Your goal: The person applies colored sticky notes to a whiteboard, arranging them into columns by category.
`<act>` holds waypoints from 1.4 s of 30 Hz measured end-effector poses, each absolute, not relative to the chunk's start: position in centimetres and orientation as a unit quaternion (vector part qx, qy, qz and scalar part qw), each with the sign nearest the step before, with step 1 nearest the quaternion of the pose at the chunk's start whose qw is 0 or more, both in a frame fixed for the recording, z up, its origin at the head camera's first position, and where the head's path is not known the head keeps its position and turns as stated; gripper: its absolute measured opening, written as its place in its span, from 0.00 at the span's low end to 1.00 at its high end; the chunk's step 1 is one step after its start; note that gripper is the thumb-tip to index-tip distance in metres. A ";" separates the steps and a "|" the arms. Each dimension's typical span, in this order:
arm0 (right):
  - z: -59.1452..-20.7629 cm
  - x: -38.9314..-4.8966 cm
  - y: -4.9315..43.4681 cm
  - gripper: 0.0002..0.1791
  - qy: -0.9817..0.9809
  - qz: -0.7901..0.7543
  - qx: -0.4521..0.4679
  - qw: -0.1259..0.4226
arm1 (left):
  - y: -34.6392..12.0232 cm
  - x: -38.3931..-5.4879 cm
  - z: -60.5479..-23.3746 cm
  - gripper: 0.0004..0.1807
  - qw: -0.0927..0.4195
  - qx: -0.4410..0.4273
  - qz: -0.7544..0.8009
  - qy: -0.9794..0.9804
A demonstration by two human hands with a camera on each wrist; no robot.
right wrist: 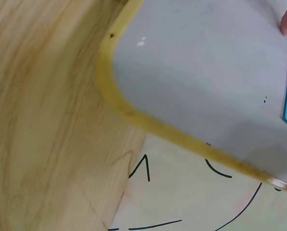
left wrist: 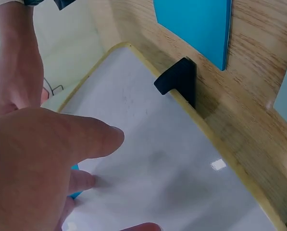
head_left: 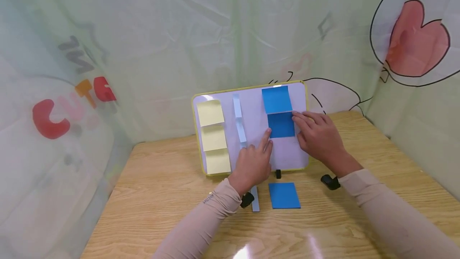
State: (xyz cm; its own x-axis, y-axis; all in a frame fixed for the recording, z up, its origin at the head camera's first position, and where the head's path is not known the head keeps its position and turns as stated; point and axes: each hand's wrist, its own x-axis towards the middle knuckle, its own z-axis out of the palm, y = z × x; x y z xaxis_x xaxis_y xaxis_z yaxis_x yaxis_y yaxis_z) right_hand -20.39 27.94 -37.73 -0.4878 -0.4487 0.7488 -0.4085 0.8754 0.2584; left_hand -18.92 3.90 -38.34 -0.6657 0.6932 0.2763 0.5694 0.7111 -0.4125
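A whiteboard [head_left: 251, 131] with a yellow rim leans upright on the table. Two blue sticky notes are on its right part, the upper note [head_left: 276, 100] directly above the lower note [head_left: 281, 125]. My left hand [head_left: 251, 163] reaches up from below, its extended index fingertip at the lower note's left edge. From the right, my right hand [head_left: 320, 135] rests its fingertips at that note's upper right corner. In the left wrist view the left thumb [left wrist: 93, 137] hovers over bare white board. A loose blue square [head_left: 284, 196] lies on the table in front.
Yellow sticky notes [head_left: 214, 137] form a column down the board's left side. Narrow pale blue strips [head_left: 237, 107] run down the middle; another strip [head_left: 255, 201] lies on the wooden table [head_left: 161, 207]. A black foot [head_left: 278, 174] supports the board's bottom edge. Printed curtains [head_left: 161, 51] hang behind.
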 end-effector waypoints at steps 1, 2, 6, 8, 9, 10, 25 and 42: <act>-37.8 -20.3 28.0 0.26 -0.863 -0.020 0.246 0.440 | 3.9 -18.9 -38.3 0.35 0.204 -0.349 0.144 -0.903; -37.9 -20.2 28.0 0.27 -0.864 -0.018 0.245 0.441 | 3.9 -18.8 -38.2 0.35 0.195 -0.347 0.136 -0.907; -38.0 -19.8 27.7 0.28 -0.862 0.002 0.246 0.444 | 4.0 -18.6 -38.1 0.33 0.178 -0.344 0.085 -0.918; -38.1 -19.7 27.4 0.29 -0.859 0.014 0.244 0.449 | 4.1 -18.5 -38.1 0.31 0.189 -0.345 0.059 -0.918; -38.1 -19.7 27.3 0.29 -0.858 0.020 0.243 0.452 | 4.1 -18.4 -38.2 0.29 0.199 -0.346 0.050 -0.916; -38.2 -19.6 27.2 0.29 -0.857 0.025 0.241 0.455 | 4.1 -18.4 -38.3 0.28 0.209 -0.348 0.042 -0.913; -39.3 -18.7 26.6 0.25 -0.852 0.088 0.216 0.469 | 2.9 -16.1 -40.5 0.20 0.146 -0.388 -0.096 -0.905; -40.6 -16.1 25.9 0.16 -0.852 0.188 0.186 0.453 | 1.0 -14.8 -42.8 0.17 0.112 -0.421 -0.126 -0.891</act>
State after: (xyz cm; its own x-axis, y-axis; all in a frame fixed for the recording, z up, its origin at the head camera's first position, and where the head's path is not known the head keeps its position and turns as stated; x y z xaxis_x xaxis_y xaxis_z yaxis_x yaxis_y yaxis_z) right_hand -16.13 25.93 -40.56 -0.5210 -0.1474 0.8407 -0.4868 0.8604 -0.1509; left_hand -14.82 1.03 -42.82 -0.6199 0.7224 0.3064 0.7791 0.6131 0.1306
